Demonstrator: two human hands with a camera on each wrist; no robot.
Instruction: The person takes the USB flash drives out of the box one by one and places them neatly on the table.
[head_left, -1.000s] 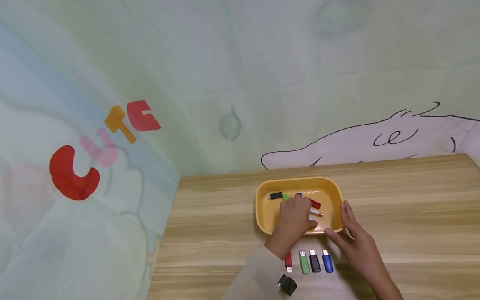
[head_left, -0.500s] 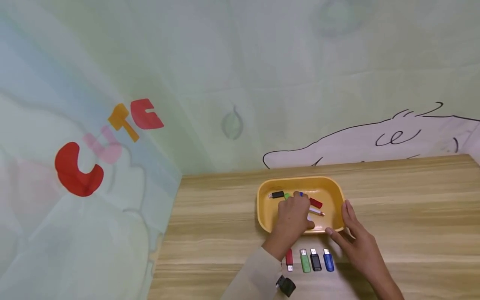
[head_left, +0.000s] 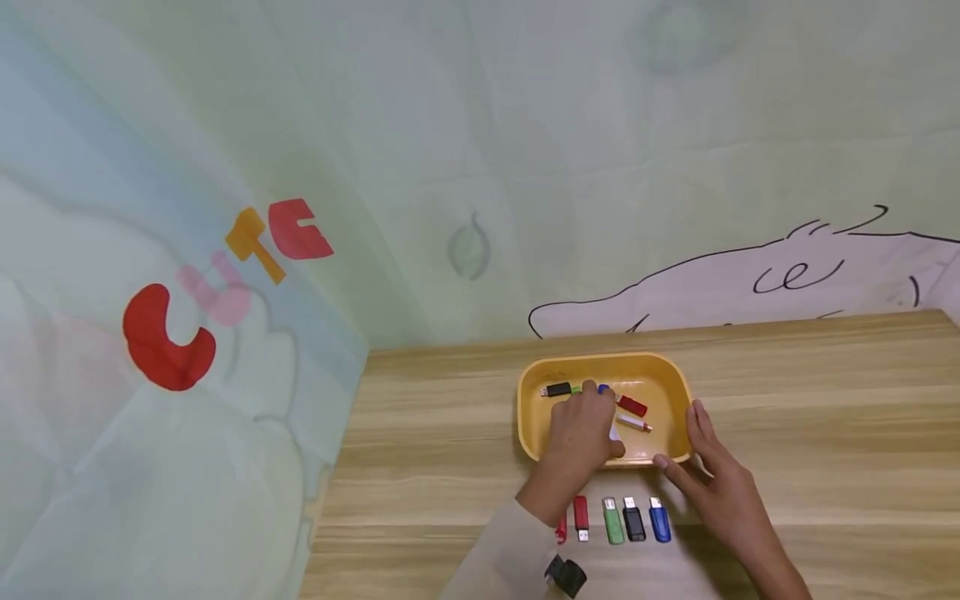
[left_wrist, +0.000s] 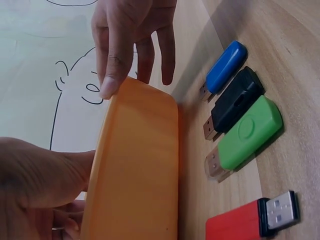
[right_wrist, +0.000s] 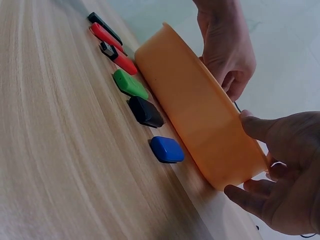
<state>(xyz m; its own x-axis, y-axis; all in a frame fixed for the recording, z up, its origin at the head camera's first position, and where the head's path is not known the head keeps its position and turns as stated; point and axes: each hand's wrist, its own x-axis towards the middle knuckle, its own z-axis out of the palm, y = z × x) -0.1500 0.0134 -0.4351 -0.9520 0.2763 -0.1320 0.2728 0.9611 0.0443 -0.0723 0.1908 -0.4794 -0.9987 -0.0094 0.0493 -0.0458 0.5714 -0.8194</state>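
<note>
A yellow basket (head_left: 530,446) stands on the table with small USB sticks inside. My left hand (head_left: 573,433) reaches over its front rim, fingers bent down among them; a white piece shows beside the thumb, and whether it is pinched is hidden. In the right wrist view the left hand (right_wrist: 227,55) hangs behind the orange-looking wall (right_wrist: 195,110). My right hand (head_left: 723,492) rests on the front right corner, thumb on the front rim and fairly straight fingers along the right side. In the basket lie a black stick (head_left: 557,389), a red one (head_left: 632,406) and a white one (head_left: 634,422).
In front of the basket, a row holds a red stick (head_left: 581,517), a green one (head_left: 612,523), a black one (head_left: 634,522) and a blue one (head_left: 660,522). Another red stick (head_left: 561,528) and a black one (head_left: 566,576) lie by the left sleeve. A printed cloth hangs behind.
My left hand and sleeve have shifted slightly left, uncovering more of the white piece and a second red stick in front of the basket. The right hand keeps its place at the corner.
</note>
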